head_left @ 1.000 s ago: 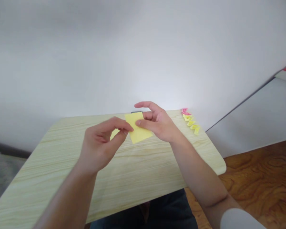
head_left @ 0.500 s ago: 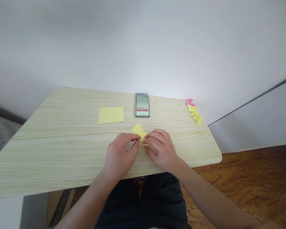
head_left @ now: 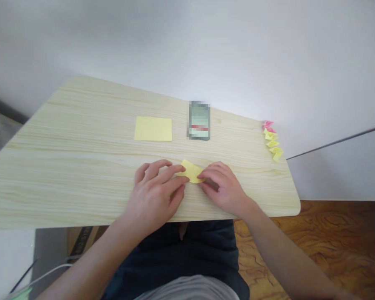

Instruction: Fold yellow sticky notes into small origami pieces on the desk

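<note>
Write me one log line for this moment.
left hand: presses yellow paper | right hand: pinches its edge | surface: table | nearby: sticky pad, phone, folded pieces

The left grip (head_left: 154, 189) is held palm down, its fingers (head_left: 170, 173) stretched out nearly flat, loosely spread and pointed to the right. The right grip (head_left: 225, 187) is likewise turned palm down, its fingers (head_left: 211, 171) bent and pointed left, so that the tips of both are set almost together. The right thumb is mostly hidden beneath the fingers. The bare left forearm (head_left: 100, 258) and right forearm (head_left: 287, 260) are angled in from the lower corners.
</note>
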Demonstrator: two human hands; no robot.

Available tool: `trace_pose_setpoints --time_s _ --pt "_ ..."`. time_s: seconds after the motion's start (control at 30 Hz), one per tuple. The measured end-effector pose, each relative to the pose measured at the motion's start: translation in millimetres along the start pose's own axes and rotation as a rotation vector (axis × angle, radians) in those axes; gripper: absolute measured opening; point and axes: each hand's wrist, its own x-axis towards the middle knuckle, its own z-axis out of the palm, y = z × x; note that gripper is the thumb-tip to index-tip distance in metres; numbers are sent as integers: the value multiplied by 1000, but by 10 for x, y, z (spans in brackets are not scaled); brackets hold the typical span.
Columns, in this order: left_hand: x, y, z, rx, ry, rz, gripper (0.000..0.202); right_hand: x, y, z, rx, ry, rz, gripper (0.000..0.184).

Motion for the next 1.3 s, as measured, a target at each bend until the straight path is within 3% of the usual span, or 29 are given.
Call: trace_pose_setpoints --time_s 0.13,0.4,0.6,1.3 --pt "5 -61 -36 -61 -77 23 24 29 20 -9 50 15 14 11" --pt "24 -93 -47 -127 -113 -15 22 110 1 16 22 50 124 6" --pt "66 -108 -42 -130 -119 -23 21 153 -36 99 -31 107 245 7" --pt "79 -44 -23 -120 -92 -24 20 114 -232 285 -125 242 439 3"
